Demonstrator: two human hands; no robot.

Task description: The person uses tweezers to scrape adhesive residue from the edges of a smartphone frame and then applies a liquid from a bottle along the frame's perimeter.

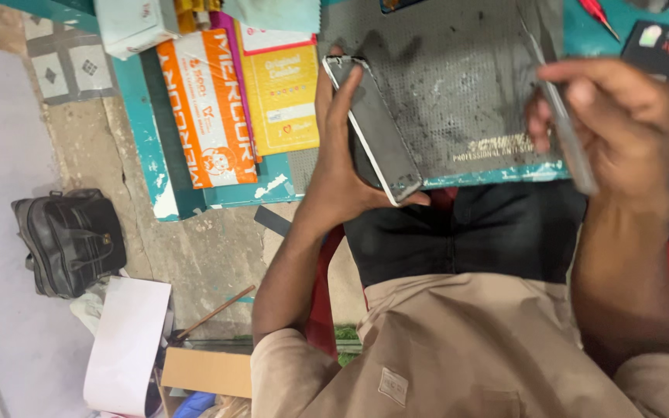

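A person seated at a teal workbench (142, 116) works on a smartphone (372, 128), seen from a camera on their head. The left hand (342, 159) is clamped around the phone, fingers along its far edge and thumb under its near corner, holding it tilted on edge just above the near side of a grey work mat (458, 85). The right hand (609, 116) is raised to the right, fingers pinched together on a thin metal tool (571, 135), blurred, well apart from the phone. To do this well, it seems wise to keep the phone steady against the palm and bring the tool's tip gently to the seam. Both forearms rise from the lap, elbows bent. Orange and yellow packets (234, 101) lie at left; a black bag (71, 240) sits on the floor.
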